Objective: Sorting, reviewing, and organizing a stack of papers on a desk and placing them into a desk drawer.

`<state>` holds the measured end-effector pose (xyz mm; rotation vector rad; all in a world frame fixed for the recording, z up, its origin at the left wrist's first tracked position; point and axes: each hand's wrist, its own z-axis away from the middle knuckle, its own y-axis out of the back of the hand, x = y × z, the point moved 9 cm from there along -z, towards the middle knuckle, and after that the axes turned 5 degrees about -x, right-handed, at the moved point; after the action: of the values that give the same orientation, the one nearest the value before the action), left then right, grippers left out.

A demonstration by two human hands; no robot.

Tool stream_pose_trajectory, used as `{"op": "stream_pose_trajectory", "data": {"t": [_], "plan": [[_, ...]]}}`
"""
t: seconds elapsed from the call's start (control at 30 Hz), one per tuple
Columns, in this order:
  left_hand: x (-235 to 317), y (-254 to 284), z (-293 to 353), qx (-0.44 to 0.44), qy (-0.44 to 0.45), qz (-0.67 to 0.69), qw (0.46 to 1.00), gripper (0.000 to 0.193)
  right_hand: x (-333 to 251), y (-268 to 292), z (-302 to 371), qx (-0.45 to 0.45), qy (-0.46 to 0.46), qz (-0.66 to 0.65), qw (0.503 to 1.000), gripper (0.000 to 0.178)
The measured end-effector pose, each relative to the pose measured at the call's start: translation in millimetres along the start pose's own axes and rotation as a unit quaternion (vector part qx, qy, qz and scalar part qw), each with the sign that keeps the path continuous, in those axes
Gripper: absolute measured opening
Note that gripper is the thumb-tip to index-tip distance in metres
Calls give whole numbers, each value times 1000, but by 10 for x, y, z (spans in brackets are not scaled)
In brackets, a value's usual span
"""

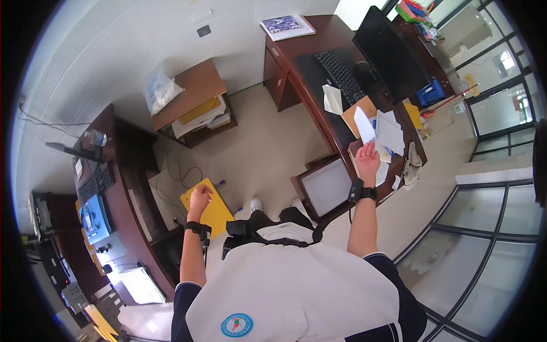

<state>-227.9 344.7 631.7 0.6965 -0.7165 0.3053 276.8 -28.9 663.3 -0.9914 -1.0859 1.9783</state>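
Observation:
My right hand [368, 161] is over the near end of the dark wooden desk [301, 48], its fingers closed on the lower end of a narrow white paper [363, 122]. Under and around that paper lie a brown folder or envelope [354, 114], a white box-like item [390, 134] and more loose papers. Out to the left, my left hand [200, 199] hangs in the air above a yellow board [213, 214] with its fingers loosely bent and nothing in them. Below the right hand, a pulled-out drawer [327, 189] shows a white flat surface inside.
A black monitor [393, 54] and keyboard [341, 74] stand on the right desk. Left is another desk with a keyboard [97, 182] and blue folder [96, 219]. A small cabinet [196, 85] stands by the wall. Cables [182, 174] lie on the floor. Glass partitions [484, 228] stand right.

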Motion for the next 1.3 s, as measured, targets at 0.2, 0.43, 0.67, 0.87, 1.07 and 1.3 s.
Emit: {"op": "stream_pose_trajectory", "data": {"t": [0.2, 0.43, 0.67, 0.87, 1.07, 1.3], "plan": [[802, -566, -522, -111, -25, -9, 993, 17, -155, -121, 32, -4, 75, -44, 996, 33], [1955, -1494, -1013, -291, -107, -91, 946, 22, -251, 163, 79, 15, 124, -106, 987, 23], [2730, -2022, -1398, -376, -91, -109, 916, 21, 2, 320, 289, 73, 121, -180, 974, 15], [3502, -2862, -1697, -419, -96, -133, 893, 16, 169, 409, 425, 158, 157, -206, 953, 19], [4162, -3924, -1774, -474, -93, -64, 873, 13, 494, 506, 498, 156, 157, -263, 939, 18], [4476, -4991, -1882, -530, -85, -45, 843, 10, 669, 561, 538, 211, 219, -273, 913, 16]]}}
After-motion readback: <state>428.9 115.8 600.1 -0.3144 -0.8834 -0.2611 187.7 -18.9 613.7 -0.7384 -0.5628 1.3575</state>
